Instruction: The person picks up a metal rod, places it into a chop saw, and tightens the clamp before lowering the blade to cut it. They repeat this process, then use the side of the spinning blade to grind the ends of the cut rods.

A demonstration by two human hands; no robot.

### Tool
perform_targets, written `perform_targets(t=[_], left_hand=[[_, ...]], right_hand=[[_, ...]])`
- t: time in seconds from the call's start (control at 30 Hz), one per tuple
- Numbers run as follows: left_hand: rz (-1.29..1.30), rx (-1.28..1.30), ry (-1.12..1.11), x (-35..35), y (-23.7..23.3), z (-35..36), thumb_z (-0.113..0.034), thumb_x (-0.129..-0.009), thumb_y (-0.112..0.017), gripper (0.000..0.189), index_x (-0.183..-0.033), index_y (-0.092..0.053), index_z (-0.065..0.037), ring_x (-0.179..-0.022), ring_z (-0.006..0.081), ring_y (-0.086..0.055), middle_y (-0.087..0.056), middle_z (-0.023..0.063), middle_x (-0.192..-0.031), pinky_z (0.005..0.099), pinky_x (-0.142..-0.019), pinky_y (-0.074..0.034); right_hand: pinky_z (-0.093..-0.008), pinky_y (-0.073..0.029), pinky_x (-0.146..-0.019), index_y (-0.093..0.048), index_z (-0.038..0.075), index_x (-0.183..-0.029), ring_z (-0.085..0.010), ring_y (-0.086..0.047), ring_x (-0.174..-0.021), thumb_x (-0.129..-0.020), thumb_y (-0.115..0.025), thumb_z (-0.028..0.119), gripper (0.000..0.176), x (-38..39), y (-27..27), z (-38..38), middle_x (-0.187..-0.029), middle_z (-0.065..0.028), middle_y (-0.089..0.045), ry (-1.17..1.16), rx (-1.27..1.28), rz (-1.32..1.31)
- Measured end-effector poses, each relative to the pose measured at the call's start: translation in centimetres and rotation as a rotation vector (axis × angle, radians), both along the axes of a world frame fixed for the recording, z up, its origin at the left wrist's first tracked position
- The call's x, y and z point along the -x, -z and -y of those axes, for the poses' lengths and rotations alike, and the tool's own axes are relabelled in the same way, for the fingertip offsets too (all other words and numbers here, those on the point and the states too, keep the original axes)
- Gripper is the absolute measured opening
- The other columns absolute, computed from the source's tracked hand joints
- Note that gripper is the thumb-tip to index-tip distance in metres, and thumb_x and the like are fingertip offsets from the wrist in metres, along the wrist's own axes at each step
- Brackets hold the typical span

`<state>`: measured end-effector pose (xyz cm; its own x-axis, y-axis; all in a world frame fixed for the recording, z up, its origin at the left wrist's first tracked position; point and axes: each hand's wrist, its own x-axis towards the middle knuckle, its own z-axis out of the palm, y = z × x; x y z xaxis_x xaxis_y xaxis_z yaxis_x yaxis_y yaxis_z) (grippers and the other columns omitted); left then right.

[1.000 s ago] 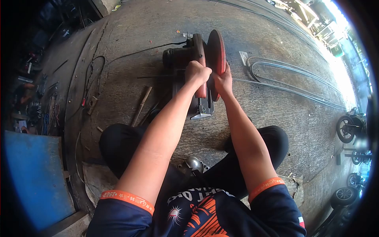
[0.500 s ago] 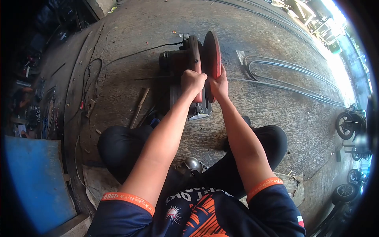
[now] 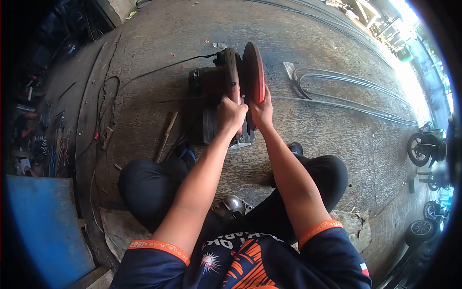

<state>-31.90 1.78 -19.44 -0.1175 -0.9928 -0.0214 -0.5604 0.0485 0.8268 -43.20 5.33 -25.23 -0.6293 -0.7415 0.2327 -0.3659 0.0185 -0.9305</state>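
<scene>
A chop saw [image 3: 210, 79] with a dark motor and a reddish guard [image 3: 234, 79] stands on the floor before me. Fingers curled, my left hand [image 3: 232, 114] grips the lower end of that guard. A large round cutting disc [image 3: 251, 67], dark with a red side, stands upright just right of the guard, almost edge-on to me. My right hand [image 3: 263, 114] holds its lower right edge, with fingers along the red side. Whether the disc is fixed to the saw is hidden. The metal base [image 3: 242, 144] shows below my left hand.
A long thin rod [image 3: 327, 106] runs right from the saw, near bent rods [image 3: 356, 81]. A wooden stick [image 3: 167, 136] and a power cable [image 3: 159, 67] lie left. A metal casing [image 3: 234, 203] sits between my legs. Motorcycles [image 3: 419, 149] stand at far right.
The view has shifted slightly. Both hands have come a little toward me, the left one lower along the guard. The disc stays upright beside the saw, with my right hand still on it.
</scene>
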Motion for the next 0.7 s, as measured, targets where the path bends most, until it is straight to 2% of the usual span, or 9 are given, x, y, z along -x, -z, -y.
perform_targets(t=[0.03, 0.1, 0.17, 0.23, 0.27, 0.53, 0.63, 0.7], left_hand=[[-0.002, 0.000, -0.002, -0.1, -0.3, -0.1, -0.019, -0.063, -0.066, 0.032, -0.080, -0.060, 0.008, -0.075, 0.0363, -0.069, -0.066, 0.0258, -0.073, 0.0426, -0.069, -0.054], [-0.028, -0.126, 0.060, -0.4, -0.8, -0.1, -0.014, -0.065, -0.066, 0.042, -0.098, -0.054, 0.009, -0.087, 0.0433, -0.065, -0.064, 0.0319, -0.088, 0.0449, -0.079, -0.054], [-0.020, -0.112, 0.056, -0.5, -1.4, -0.6, -0.012, -0.065, -0.066, 0.042, -0.099, -0.053, 0.009, -0.085, 0.0427, -0.066, -0.064, 0.0316, -0.086, 0.0446, -0.075, -0.056], [-0.115, -0.112, 0.068, -0.7, -2.0, -1.0, -0.010, -0.065, -0.065, 0.042, -0.100, -0.051, 0.009, -0.080, 0.0414, -0.067, -0.065, 0.0303, -0.085, 0.0438, -0.066, -0.058], [-0.123, -0.063, 0.074, -0.7, -1.5, -0.9, -0.008, -0.065, -0.064, 0.043, -0.101, -0.049, 0.009, -0.073, 0.0400, -0.068, -0.064, 0.0293, -0.084, 0.0427, -0.058, -0.058], [-0.169, -0.071, 0.049, -0.7, -0.5, -0.9, -0.009, -0.065, -0.064, 0.043, -0.101, -0.049, 0.009, -0.071, 0.0400, -0.067, -0.064, 0.0297, -0.082, 0.0432, -0.058, -0.057], [-0.153, -0.035, 0.057, -0.8, -0.5, -1.0, -0.009, -0.065, -0.065, 0.044, -0.102, -0.049, 0.009, -0.073, 0.0401, -0.067, -0.064, 0.0298, -0.084, 0.0434, -0.061, -0.057], [-0.162, -0.100, 0.058, -0.8, -1.0, -1.1, -0.009, -0.065, -0.065, 0.045, -0.103, -0.050, 0.009, -0.077, 0.0409, -0.067, -0.064, 0.0299, -0.086, 0.0437, -0.066, -0.057]], right_hand=[[-0.0402, -0.043, -0.097, -0.029, 0.000, -0.143, -0.0411, -0.053, -0.117, -0.079, -0.057, 0.013, 0.071, 0.0, 0.0, 0.0, -0.124, -0.0289, -0.054, -0.002, 0.000, -0.002], [-0.0394, -0.043, -0.097, -0.028, 0.001, -0.143, -0.0400, -0.054, -0.116, -0.078, -0.057, 0.012, 0.072, -0.2, 0.0, 0.0, -0.124, -0.0281, -0.055, 0.025, -0.029, -0.002], [-0.0391, -0.043, -0.097, -0.029, 0.000, -0.143, -0.0392, -0.055, -0.116, -0.079, -0.057, 0.013, 0.071, -0.3, 0.1, 0.0, -0.124, -0.0274, -0.055, 0.022, -0.013, 0.001], [-0.0387, -0.043, -0.097, -0.030, 0.000, -0.143, -0.0385, -0.055, -0.116, -0.080, -0.058, 0.014, 0.070, -0.3, 0.0, 0.0, -0.123, -0.0268, -0.056, 0.012, 0.005, 0.003], [-0.0385, -0.043, -0.096, -0.031, 0.000, -0.142, -0.0380, -0.055, -0.116, -0.080, -0.059, 0.014, 0.070, -0.3, -0.2, 0.0, -0.123, -0.0261, -0.056, 0.002, 0.026, 0.004], [-0.0393, -0.046, -0.092, -0.036, 0.000, -0.139, -0.0382, -0.058, -0.111, -0.079, -0.061, 0.017, 0.067, -0.7, -0.4, -0.1, -0.119, -0.0256, -0.058, 0.053, 0.006, -0.052], [-0.0400, -0.046, -0.091, -0.037, 0.001, -0.139, -0.0392, -0.058, -0.110, -0.077, -0.060, 0.016, 0.068, -0.7, -0.2, -0.1, -0.118, -0.0261, -0.058, 0.055, 0.027, -0.091], [-0.0399, -0.046, -0.091, -0.037, 0.001, -0.139, -0.0390, -0.058, -0.110, -0.077, -0.060, 0.015, 0.068, -0.8, -0.1, -0.2, -0.119, -0.0261, -0.058, 0.058, 0.020, -0.079]])
